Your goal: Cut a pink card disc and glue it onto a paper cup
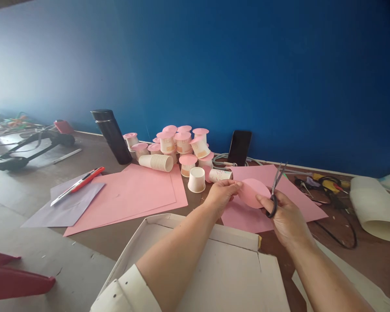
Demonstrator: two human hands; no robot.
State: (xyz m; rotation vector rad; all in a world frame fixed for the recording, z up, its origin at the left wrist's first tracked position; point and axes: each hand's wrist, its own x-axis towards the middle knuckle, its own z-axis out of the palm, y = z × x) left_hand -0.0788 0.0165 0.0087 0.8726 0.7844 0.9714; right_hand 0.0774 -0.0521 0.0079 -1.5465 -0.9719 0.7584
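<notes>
A round pink paper disc is held between both hands above a pink sheet. My left hand pinches the disc's left edge. My right hand grips black-handled scissors, blades pointing up and slightly apart, while its thumb presses the disc's right side. Just behind my left hand stand an upright white paper cup and a decorated cup lying on its side. Farther back are several paper cups topped with pink discs.
A nested stack of paper cups lies near more pink sheets. On the left are a red box cutter and a black flask. A phone leans against the blue wall. A cardboard tray sits in front; cables lie right.
</notes>
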